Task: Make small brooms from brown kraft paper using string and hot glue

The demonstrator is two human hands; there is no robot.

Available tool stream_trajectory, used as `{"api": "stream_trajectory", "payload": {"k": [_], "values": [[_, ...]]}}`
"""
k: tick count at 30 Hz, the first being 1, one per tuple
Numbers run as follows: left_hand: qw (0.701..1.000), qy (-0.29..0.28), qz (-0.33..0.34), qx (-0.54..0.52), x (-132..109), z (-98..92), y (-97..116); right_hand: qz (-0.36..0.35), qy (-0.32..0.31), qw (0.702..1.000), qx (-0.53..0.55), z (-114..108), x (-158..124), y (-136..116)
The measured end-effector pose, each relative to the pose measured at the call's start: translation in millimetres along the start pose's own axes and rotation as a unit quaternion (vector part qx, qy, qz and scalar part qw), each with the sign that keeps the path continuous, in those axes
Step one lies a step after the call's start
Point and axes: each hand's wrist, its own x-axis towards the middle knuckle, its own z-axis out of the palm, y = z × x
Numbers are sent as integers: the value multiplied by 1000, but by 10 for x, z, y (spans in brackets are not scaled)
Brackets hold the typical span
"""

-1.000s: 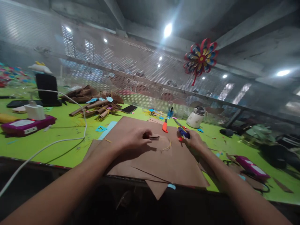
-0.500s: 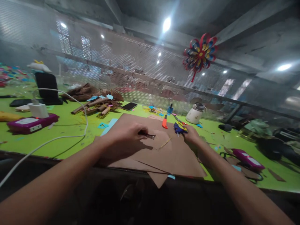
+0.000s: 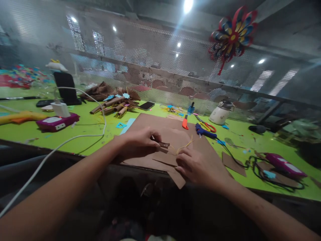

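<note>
Left hand (image 3: pixel 142 142) pinches a small brown piece (image 3: pixel 165 145) over the brown paper (image 3: pixel 147 124) on the green table (image 3: pixel 90 124). Right hand (image 3: pixel 193 165), fingers curled, is near the paper's front edge beside yellow string (image 3: pixel 185 146); can't tell if it grips anything. Blue glue gun (image 3: pixel 206 132) lies by the scissors (image 3: pixel 204 123).

Open lane over kraft paper (image 3: pixel 152 123) beyond left hand (image 3: pixel 141 142); narrow gap to right hand (image 3: pixel 197 167), yellow strand (image 3: pixel 186 145) poking up there. Glue gun (image 3: pixel 207 131), scissors (image 3: pixel 211 127), black cord (image 3: pixel 231 154) obstruct right; white cable (image 3: pixel 104 124) loops across left.
</note>
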Motion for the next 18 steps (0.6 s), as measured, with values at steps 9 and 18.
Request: {"api": "stream_trajectory", "payload": {"k": [9,18], "values": [[990,54,-2,131,-195,134,122,-58,80,995,16,146,-115,135],[974,101,41,201,-257,282,139,-60,148,987,17,232,-103,117]]}}
